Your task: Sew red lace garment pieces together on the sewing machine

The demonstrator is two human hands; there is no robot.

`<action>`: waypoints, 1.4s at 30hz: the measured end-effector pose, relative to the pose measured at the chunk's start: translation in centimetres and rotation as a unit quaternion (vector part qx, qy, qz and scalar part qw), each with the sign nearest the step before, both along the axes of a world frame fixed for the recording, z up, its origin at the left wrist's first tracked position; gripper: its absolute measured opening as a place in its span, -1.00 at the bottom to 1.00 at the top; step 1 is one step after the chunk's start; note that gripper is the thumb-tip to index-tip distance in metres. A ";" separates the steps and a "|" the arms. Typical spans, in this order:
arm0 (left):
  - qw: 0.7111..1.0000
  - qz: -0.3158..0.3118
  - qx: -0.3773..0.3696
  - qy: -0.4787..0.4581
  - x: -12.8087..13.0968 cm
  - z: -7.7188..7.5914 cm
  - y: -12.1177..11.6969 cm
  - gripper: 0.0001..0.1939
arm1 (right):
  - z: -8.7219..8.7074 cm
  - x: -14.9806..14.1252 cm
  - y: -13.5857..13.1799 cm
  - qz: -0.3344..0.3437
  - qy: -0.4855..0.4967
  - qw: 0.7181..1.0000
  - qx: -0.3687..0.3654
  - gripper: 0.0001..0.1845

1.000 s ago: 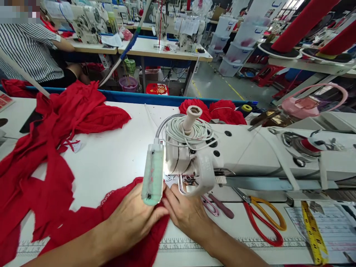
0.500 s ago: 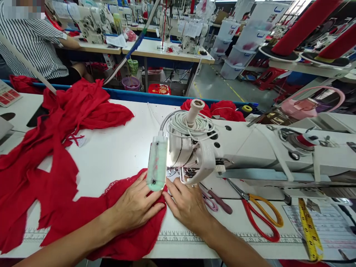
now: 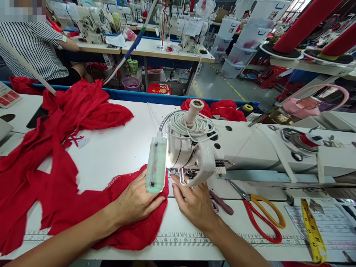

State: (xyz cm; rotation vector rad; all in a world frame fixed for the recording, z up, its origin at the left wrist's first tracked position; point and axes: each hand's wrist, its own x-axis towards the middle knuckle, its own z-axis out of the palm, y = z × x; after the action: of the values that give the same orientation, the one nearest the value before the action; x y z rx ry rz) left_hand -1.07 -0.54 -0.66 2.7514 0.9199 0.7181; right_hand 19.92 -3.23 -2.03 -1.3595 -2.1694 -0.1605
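Observation:
My left hand (image 3: 137, 198) lies flat on a piece of red fabric (image 3: 130, 233) with a lacy edge, left of the needle area. A pale green lamp (image 3: 155, 165) hides some of its fingertips. My right hand (image 3: 194, 204) rests on the white table just right of the fabric, fingers stretched toward the presser foot (image 3: 174, 171) and apart from the cloth. The white sewing machine head (image 3: 183, 148) stands over both hands, and its guard covers part of the right fingers. Neither hand grips anything.
Right of my right hand lie a purple-handled tool (image 3: 222, 203), scissors (image 3: 264, 215) and a yellow tape measure (image 3: 313, 233). More red fabric (image 3: 61, 148) is heaped on the left. A co-worker in a striped shirt (image 3: 30, 52) sits beyond the table. A printed ruler (image 3: 191, 238) runs along the front.
My right hand has shifted slightly right, away from the fabric, and its fingers have spread. The fabric under my left hand has moved slightly up toward the machine.

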 end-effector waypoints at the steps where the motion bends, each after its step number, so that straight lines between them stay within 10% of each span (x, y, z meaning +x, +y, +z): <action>1: 1.000 -0.001 -0.001 0.004 0.0 0.0 0.0 -0.78 | 0.1 0.0 0.1 0.007 -0.007 1.000 -0.004 -0.69; 28: 1.000 0.014 -0.007 -0.027 0.3 -2.4 0.4 -0.81 | -0.2 -0.2 0.4 -0.017 -0.129 0.991 -0.023 -0.47; 42: 0.999 0.029 0.007 -0.043 0.6 -2.9 0.6 -0.77 | 0.0 0.3 0.2 0.002 -0.062 0.998 0.021 -0.70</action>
State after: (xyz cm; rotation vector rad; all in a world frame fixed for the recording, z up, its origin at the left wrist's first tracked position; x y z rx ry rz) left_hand -0.43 0.03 -3.58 2.6919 0.9848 0.8479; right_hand 20.17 -3.01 -2.02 -1.3551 -2.2569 -0.2941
